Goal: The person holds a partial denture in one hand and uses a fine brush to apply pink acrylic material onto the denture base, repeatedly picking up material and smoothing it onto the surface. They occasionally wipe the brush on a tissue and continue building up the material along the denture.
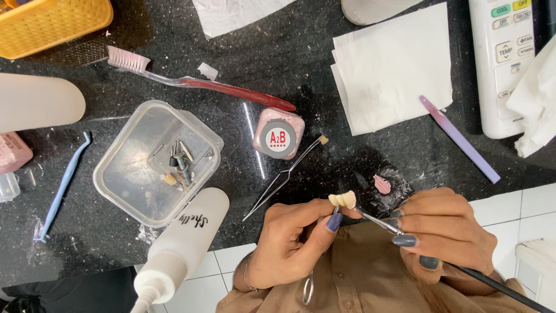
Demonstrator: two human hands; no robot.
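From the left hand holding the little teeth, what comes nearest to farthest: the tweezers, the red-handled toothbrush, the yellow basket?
1. Tweezers: on the black counter just above the left hand.
2. Red-handled toothbrush: farther up the counter.
3. Yellow basket: top left corner, farthest.

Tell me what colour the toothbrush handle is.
The toothbrush handle is translucent dark red, with pale pink bristles; the head view shows it.

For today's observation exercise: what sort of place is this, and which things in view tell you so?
Probably a dental laboratory bench. The left hand holds a small row of false teeth while the right hand touches a fine brush to it; tweezers and a clear box of grinding bits lie nearby.
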